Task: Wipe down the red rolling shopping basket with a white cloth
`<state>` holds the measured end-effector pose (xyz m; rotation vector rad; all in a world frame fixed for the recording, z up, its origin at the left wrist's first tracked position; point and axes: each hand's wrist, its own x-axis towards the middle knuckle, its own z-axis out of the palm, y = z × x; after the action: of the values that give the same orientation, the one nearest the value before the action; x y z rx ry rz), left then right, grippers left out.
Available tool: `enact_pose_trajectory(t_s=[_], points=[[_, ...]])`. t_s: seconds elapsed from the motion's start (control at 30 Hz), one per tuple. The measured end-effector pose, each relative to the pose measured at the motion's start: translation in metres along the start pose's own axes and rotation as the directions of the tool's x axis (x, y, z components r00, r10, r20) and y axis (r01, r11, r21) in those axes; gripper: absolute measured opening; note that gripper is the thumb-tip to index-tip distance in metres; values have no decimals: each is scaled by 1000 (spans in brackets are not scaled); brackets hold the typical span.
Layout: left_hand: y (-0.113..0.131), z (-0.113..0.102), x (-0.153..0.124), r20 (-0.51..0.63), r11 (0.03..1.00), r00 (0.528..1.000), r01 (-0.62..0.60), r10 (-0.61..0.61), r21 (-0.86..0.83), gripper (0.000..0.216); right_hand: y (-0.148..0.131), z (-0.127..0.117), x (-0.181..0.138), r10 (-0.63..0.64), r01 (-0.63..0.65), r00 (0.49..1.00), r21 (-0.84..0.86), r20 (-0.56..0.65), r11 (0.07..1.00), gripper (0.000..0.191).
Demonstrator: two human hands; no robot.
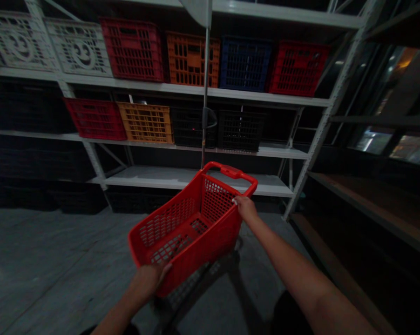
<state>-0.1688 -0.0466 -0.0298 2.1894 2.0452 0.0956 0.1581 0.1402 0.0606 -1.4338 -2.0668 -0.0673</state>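
A red plastic shopping cart (206, 263) stands on the floor in front of me, turned at a slant with its handle at the far right. Nothing lies in its basket, whose walls and floor are full of holes. My left hand (149, 279) grips the near rim at the front end, thumb over the edge. On the same side rim, close to the handle, my right hand (245, 208) is closed. A thin pole (206, 83) with a small grey hook part rises behind the handle, and a pale panel tops it.
Behind the cart runs a grey metal rack (273, 97). Its shelves hold several plastic crates, among them an orange crate (192, 59), a blue crate (245, 64) and a yellow crate (147, 123). Dark shelving (374, 200) stands close on the right. Grey concrete floor (56, 260) spreads to the left.
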Motion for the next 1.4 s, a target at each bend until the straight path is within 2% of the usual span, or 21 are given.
enact_pose_trajectory(t_s=[0.13, 0.2, 0.27, 0.33, 0.4, 0.53, 0.63, 0.73, 0.83, 0.93, 1.0, 1.1, 1.2, 1.23, 1.27, 1.33, 1.4], points=[[-29, -5, -4, -43, 995, 999, -10, 6, -98, 56, 34, -26, 26, 96, -99, 992, -44, -81, 994, 28], [-38, -10, -3, -44, 996, 998, 33, -37, -79, 56, 35, -27, 26, 95, -100, 991, -46, -89, 994, 28], [-37, -18, 5, -53, 994, 993, 104, -105, -22, 57, 24, -20, 20, 73, -76, 994, -32, -82, 997, 27], [-20, -28, 20, -89, 992, 988, 124, -122, 9, 57, 4, -7, 10, 40, -40, 997, 4, -66, 999, 27], [11, -39, 42, -128, 997, 989, 74, -73, 2, 56, -22, 9, -1, -8, 10, 999, 55, -38, 998, 27], [75, -49, 88, -216, 995, 972, 98, -89, 29, 53, -74, 39, -19, -143, 134, 987, 115, 71, 984, 26], [91, -50, 105, -253, 989, 959, 141, -129, 32, 59, -90, 44, -21, -194, 185, 977, 100, 89, 978, 23], [82, -48, 105, -261, 985, 953, 168, -152, 38, 59, -78, 25, -11, -149, 148, 989, 75, 14, 986, 22], [72, -47, 97, -255, 983, 954, 176, -159, 45, 57, -41, -8, 5, -8, 13, 996, 56, -94, 998, 23], [67, -45, 89, -252, 984, 956, 170, -150, 59, 57, 0, -34, 10, 169, -155, 959, 76, -227, 985, 27], [63, -42, 84, -254, 983, 957, 164, -139, 79, 58, 16, -42, 2, 244, -210, 919, 138, -311, 968, 26], [56, -39, 78, -266, 983, 957, 146, -113, 108, 59, 14, -35, -27, 230, -104, 862, 287, -452, 952, 24], [50, -39, 74, -271, 986, 960, 111, -73, 127, 57, -15, -12, -63, 259, 10, 757, 406, -600, 914, 23], [49, -39, 73, -266, 986, 962, 102, -64, 133, 56, -27, -2, -74, 255, 43, 749, 429, -612, 902, 22], [48, -40, 72, -261, 986, 964, 97, -59, 136, 55, -40, 8, -84, 226, 85, 766, 443, -602, 892, 22], [49, -42, 70, -244, 987, 968, 95, -60, 133, 54, -60, 26, -98, 110, 182, 833, 456, -542, 871, 24], [51, -44, 69, -235, 988, 971, 85, -54, 126, 54, -67, 36, -105, -8, 259, 873, 449, -487, 855, 27]])
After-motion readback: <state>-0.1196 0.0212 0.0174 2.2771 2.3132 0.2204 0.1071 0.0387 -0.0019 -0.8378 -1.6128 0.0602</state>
